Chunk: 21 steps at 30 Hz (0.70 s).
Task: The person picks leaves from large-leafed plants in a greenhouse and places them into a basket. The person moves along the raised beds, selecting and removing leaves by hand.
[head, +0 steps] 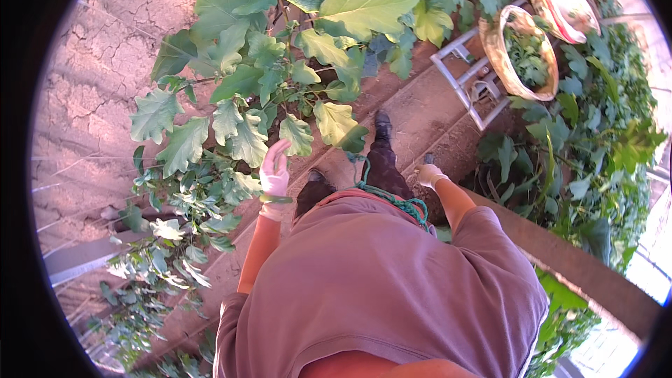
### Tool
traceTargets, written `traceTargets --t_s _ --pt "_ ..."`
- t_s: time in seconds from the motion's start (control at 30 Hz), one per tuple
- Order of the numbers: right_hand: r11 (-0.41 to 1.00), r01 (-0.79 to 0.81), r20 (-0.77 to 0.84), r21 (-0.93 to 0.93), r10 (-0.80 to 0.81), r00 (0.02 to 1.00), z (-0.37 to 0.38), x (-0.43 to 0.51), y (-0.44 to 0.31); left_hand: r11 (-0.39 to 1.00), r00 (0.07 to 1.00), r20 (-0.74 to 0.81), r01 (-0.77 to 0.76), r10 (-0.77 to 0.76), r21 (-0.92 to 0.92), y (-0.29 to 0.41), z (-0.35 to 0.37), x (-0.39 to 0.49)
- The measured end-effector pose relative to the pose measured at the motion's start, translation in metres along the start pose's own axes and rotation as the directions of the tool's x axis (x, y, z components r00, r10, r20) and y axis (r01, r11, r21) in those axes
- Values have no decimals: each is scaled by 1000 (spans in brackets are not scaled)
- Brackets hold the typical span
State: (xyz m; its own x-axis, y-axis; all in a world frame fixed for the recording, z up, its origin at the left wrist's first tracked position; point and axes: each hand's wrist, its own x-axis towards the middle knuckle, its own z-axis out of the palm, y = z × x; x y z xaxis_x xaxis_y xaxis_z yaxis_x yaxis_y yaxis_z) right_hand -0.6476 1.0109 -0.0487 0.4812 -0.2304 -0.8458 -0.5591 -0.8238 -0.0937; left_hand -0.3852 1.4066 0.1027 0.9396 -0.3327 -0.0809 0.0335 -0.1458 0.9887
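Observation:
My left hand (pixel 274 172), in a pale glove with a green band at the wrist, is raised beside a large lobed leaf (pixel 296 135) of an eggplant-like plant. Its fingers are extended and nothing is in them. Lower on the right, my right hand (pixel 429 175), also gloved, is curled near my leg. A small dark object (pixel 429 158) sticks out from its fist; its kind is too small to make out. Around my waist runs a knotted green rope (pixel 391 197), one end hanging in front of my trousers.
Ahead on the right, a metal-framed cart (pixel 462 81) carries a basket of green leaves (pixel 551 76) and a white-lined basket with a red band (pixel 559 10). Dense plants (pixel 567 163) border the path (pixel 420 100). A beam (pixel 577 262) crosses at right; thin strings span the left.

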Motion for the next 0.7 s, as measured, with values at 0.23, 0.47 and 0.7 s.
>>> traceTargets --t_s 0.23,0.47,0.7 --pt "975 -34 -185 221 76 980 78 -7 -21 978 986 81 153 -143 -141 -37 -60 -43" --pt "954 299 -275 -6 -289 917 140 32 -18 987 991 50 128 -123 -99 -56 -56 -60" --pt "808 73 -118 584 -4 993 119 59 -1 935 924 164 354 -346 -17 -57 -40 -62"
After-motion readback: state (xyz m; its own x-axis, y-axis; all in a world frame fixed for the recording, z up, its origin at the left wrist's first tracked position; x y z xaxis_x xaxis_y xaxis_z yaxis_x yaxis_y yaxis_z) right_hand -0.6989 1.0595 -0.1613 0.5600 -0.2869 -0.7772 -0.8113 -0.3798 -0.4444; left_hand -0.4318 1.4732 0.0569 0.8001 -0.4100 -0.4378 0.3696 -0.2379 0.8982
